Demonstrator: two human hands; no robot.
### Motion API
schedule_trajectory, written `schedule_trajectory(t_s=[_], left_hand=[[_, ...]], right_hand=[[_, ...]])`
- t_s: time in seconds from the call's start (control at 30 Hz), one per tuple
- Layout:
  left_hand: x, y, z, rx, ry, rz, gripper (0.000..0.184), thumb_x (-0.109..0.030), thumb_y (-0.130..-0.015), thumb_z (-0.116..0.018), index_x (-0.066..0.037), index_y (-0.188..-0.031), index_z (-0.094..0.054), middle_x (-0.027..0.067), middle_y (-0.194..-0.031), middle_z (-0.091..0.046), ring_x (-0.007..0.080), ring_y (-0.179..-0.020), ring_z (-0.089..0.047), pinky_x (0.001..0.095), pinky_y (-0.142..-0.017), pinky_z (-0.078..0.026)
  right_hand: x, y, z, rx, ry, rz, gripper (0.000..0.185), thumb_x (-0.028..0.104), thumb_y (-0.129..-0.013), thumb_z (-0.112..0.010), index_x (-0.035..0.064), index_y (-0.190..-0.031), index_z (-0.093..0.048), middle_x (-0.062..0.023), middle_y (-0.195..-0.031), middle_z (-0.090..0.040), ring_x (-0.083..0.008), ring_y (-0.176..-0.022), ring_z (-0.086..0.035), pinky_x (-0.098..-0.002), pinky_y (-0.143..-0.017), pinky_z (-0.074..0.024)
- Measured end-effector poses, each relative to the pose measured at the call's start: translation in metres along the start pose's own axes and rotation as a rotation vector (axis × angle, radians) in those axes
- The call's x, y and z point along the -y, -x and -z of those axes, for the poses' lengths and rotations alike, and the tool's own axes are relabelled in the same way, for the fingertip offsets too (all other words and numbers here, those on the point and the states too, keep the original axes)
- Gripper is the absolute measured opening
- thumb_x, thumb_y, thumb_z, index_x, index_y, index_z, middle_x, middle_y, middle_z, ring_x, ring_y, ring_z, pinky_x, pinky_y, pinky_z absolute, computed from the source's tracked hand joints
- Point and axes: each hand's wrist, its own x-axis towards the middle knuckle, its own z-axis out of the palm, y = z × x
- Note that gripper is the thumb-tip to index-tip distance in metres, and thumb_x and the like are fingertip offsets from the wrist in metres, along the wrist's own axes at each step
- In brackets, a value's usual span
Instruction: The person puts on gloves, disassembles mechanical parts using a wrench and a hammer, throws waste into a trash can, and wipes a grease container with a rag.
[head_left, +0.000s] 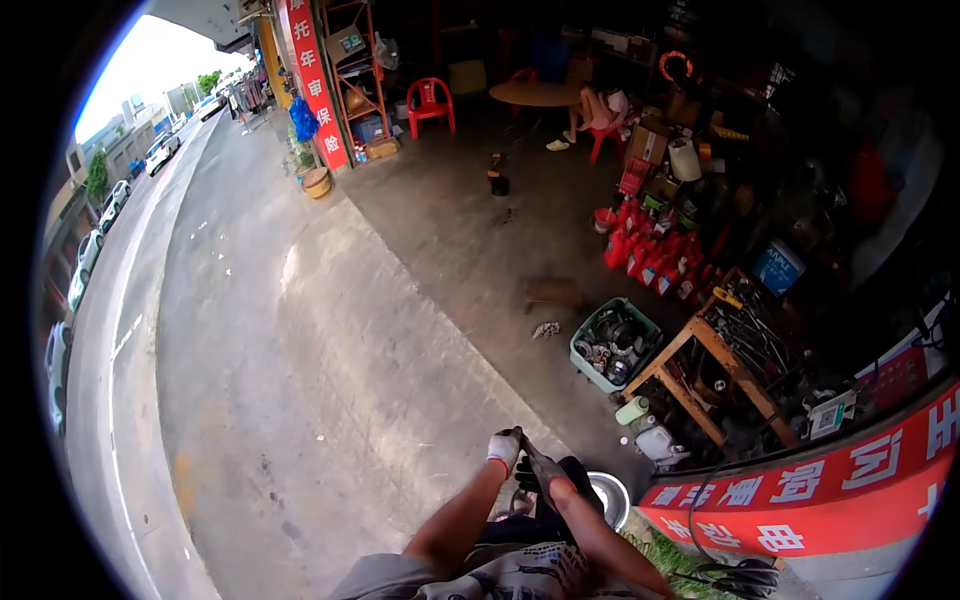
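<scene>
My left hand, in a white work glove with dark fingertips, meets my right hand low in the middle of the view. Its fingers are closed at the tip of the dark glove on my right hand. My right hand is stretched out inside that glove, and black glove fingers show below it. Just to the right, partly behind my right forearm, is a silver metal basin.
A green crate of metal parts stands beside a wooden frame with tools. Red bottles cluster behind. A seated person is near a round table. A red banner lines the right; cables lie below.
</scene>
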Motion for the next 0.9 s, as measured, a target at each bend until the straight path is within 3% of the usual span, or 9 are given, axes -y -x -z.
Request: schedule_trajectory(t_s=[0.17, 0.23, 0.37, 0.43, 0.53, 0.8, 0.83, 0.87, 0.9], left_hand=[[-0.068, -0.007, 0.0, 0.327, -0.153, 0.316, 0.037, -0.038, -0.094, -0.051, -0.007, -0.104, -0.066, 0.0033, -0.083, -0.066, 0.0128, -0.073, -0.058, 0.026, -0.059, -0.043], [-0.084, -0.025, -0.019, 0.38, -0.078, 0.433, 0.038, -0.041, -0.093, -0.051, -0.01, -0.108, -0.066, 0.0005, -0.087, -0.066, 0.0129, -0.072, -0.059, 0.0263, -0.058, -0.043], [-0.095, -0.101, -0.079, 0.214, -0.151, 0.304, 0.041, -0.037, -0.091, -0.054, -0.006, -0.116, -0.061, 0.0041, -0.09, -0.067, 0.015, -0.074, -0.06, 0.0268, -0.06, -0.044], [-0.117, -0.143, -0.114, 0.183, -0.152, 0.272, 0.037, -0.034, -0.091, -0.052, -0.003, -0.106, -0.063, 0.0094, -0.087, -0.067, 0.0217, -0.074, -0.063, 0.0367, -0.065, -0.051], [-0.179, -0.187, -0.163, 0.104, -0.035, 0.378, 0.033, -0.029, -0.092, -0.046, 0.0, -0.093, -0.061, 0.0153, -0.083, -0.065, 0.0319, -0.064, -0.064, 0.043, -0.055, -0.057], [-0.318, -0.247, -0.214, -0.035, -0.066, 0.347, 0.032, -0.03, -0.091, -0.049, -0.002, -0.095, -0.064, 0.0143, -0.085, -0.066, 0.0297, -0.068, -0.064, 0.0404, -0.059, -0.054], [-0.341, -0.246, -0.212, -0.088, -0.028, 0.393, 0.033, -0.03, -0.091, -0.047, -0.002, -0.092, -0.065, 0.0147, -0.082, -0.066, 0.0293, -0.065, -0.063, 0.04, -0.058, -0.053], [-0.306, -0.283, -0.19, -0.129, -0.213, 0.069, 0.031, -0.028, -0.091, -0.05, -0.002, -0.091, -0.067, 0.013, -0.086, -0.068, 0.0254, -0.072, -0.064, 0.0363, -0.065, -0.05], [-0.321, -0.288, -0.19, -0.158, -0.141, 0.099, 0.028, -0.023, -0.091, -0.051, -0.001, -0.093, -0.068, 0.0119, -0.088, -0.069, 0.0224, -0.078, -0.064, 0.0341, -0.071, -0.049]], right_hand=[[0.042, -0.067, 0.011, -0.18, -0.269, 0.001, 0.032, 0.036, -0.095, -0.048, 0.0067, -0.096, -0.059, -0.0121, -0.087, -0.066, -0.023, -0.077, -0.065, -0.0363, -0.069, -0.0536], [0.058, -0.108, 0.034, -0.068, -0.449, 0.004, 0.032, 0.034, -0.095, -0.048, 0.0037, -0.093, -0.058, -0.0134, -0.082, -0.066, -0.0261, -0.072, -0.065, -0.0388, -0.07, -0.0554], [0.12, -0.172, 0.07, -0.004, -0.559, -0.039, 0.035, 0.034, -0.096, -0.049, 0.0003, -0.095, -0.057, -0.014, -0.083, -0.066, -0.0278, -0.069, -0.066, -0.041, -0.074, -0.0564], [0.151, -0.205, 0.086, -0.015, -0.524, -0.016, 0.036, 0.035, -0.096, -0.05, 0.0002, -0.102, -0.058, -0.0123, -0.088, -0.066, -0.0262, -0.076, -0.066, -0.041, -0.078, -0.0555], [0.251, -0.191, 0.084, 0.068, -0.563, -0.027, 0.032, 0.032, -0.096, -0.05, 0.0088, -0.118, -0.055, -0.0038, -0.116, -0.06, -0.0206, -0.11, -0.056, -0.0387, -0.094, -0.0464], [0.39, -0.22, 0.062, 0.143, -0.464, 0.057, 0.041, 0.037, -0.095, -0.047, 0.0154, -0.13, -0.05, -0.0013, -0.122, -0.056, -0.0182, -0.116, -0.05, -0.0365, -0.097, -0.0414], [0.426, -0.196, 0.048, 0.198, -0.501, 0.053, 0.035, 0.039, -0.095, -0.049, 0.0199, -0.124, -0.054, -0.0014, -0.118, -0.056, -0.0161, -0.101, -0.054, -0.0335, -0.086, -0.0466], [0.437, -0.195, 0.043, 0.19, -0.469, 0.02, 0.037, 0.041, -0.095, -0.049, 0.0204, -0.126, -0.054, -0.0007, -0.119, -0.056, -0.0154, -0.097, -0.054, -0.0317, -0.085, -0.0462], [0.448, -0.195, 0.039, 0.182, -0.437, -0.013, 0.04, 0.042, -0.095, -0.049, 0.0209, -0.128, -0.053, 0.0001, -0.121, -0.056, -0.0147, -0.094, -0.054, -0.0299, -0.083, -0.0457]])
